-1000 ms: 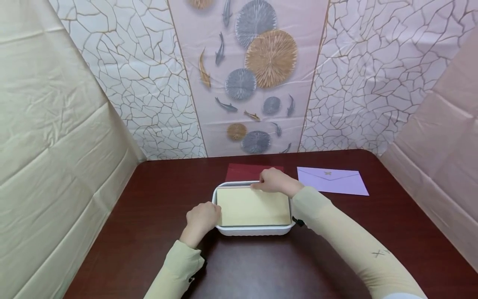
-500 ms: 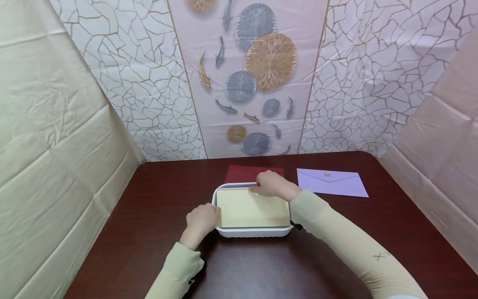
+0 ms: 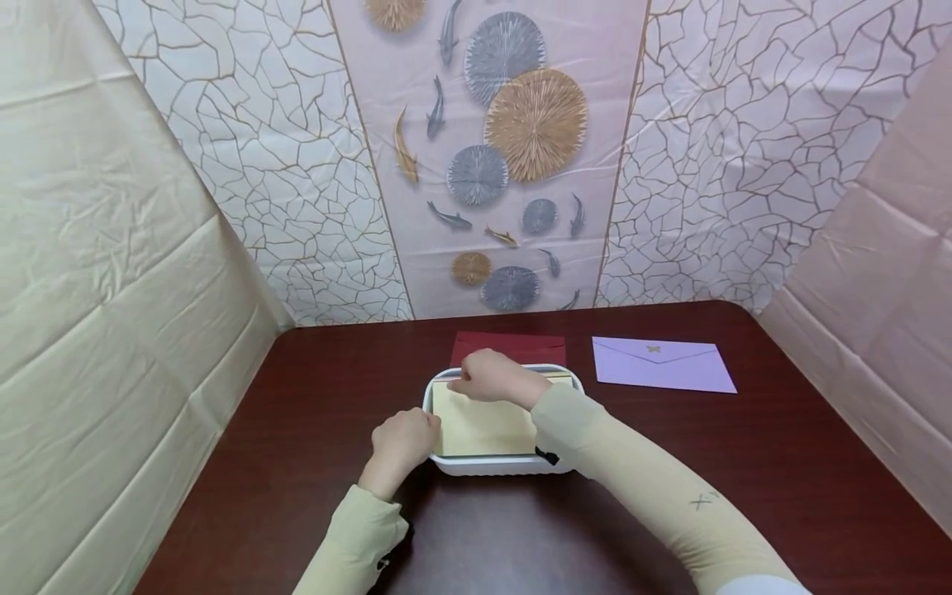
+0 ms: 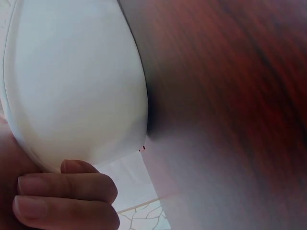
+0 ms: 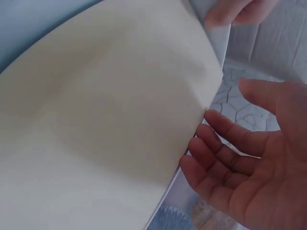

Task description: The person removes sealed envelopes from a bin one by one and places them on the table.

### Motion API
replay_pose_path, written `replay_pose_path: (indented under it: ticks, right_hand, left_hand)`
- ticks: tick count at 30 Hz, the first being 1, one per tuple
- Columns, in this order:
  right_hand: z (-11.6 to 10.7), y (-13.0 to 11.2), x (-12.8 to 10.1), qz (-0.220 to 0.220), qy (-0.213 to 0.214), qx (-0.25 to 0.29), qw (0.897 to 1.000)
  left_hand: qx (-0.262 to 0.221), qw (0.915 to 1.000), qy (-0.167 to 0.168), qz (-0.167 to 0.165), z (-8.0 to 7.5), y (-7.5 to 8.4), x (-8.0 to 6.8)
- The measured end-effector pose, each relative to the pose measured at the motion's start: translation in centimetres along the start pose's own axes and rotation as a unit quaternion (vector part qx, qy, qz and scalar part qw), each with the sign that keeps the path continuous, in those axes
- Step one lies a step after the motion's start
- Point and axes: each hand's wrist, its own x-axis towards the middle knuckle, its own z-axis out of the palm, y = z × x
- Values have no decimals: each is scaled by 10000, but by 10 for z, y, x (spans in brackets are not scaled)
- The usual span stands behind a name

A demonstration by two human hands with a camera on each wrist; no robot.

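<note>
Three envelopes share the dark red table [image 3: 781, 463], and none shows whole. The white tray [image 3: 491, 465] sits near the middle; its right part is hidden behind the right forearm. Inside it lies the cream envelope [image 3: 479, 426], its far edge covered by the right hand [image 3: 491, 378] and its right end by the sleeve. The red envelope [image 3: 513, 347] lies just beyond the tray, its near edge cut off by the tray rim and the hand. The purple envelope [image 3: 658, 364] lies flat to the far right, well apart, in full view.

The right hand's fingers [image 5: 216, 143] are loosely spread, tips at the cream envelope's edge; whether they pinch it cannot be told. The left hand [image 3: 402, 438] is curled against the tray's left end; its fingers [image 4: 67, 191] bend beside the tray wall, with the grip itself out of sight.
</note>
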Motion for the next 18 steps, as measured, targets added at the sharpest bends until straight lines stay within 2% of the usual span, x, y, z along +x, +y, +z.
replay_pose_path:
  ticks: [6, 9, 18]
  right_hand:
    - [7, -13, 10, -62, -37, -225, 9997]
    - [9, -13, 13, 23, -11, -174, 9998]
    - [6, -1, 7, 613, 126, -49, 9980]
  left_hand:
    - [-77, 10000, 11, -28, 0, 0, -1]
    - [-83, 10000, 26, -27, 1, 0, -1]
    - [-189, 9998, 40, -91, -1, 1, 0]
